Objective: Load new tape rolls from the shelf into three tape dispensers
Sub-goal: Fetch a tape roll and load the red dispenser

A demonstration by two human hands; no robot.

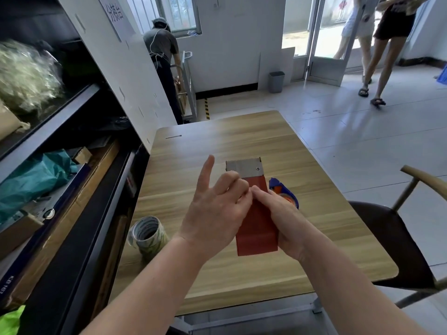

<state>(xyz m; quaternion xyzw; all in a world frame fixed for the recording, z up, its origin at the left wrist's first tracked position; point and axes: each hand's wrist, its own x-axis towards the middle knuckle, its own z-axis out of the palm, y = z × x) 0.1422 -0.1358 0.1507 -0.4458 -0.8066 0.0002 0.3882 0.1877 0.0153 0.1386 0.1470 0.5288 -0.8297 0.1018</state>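
Above the table (242, 146) the red tape dispenser (256, 228) is clamped in the right hand (285, 221) — light, stiff, best held clear of its toothed blade (243, 166). Left hand (215, 213) fingertips pinch together at its top. Farther left, tape rolls (148, 234) stand stacked.

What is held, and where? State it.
The red tape dispenser: right hand grips its right side; left hand fingers pinch near its top.
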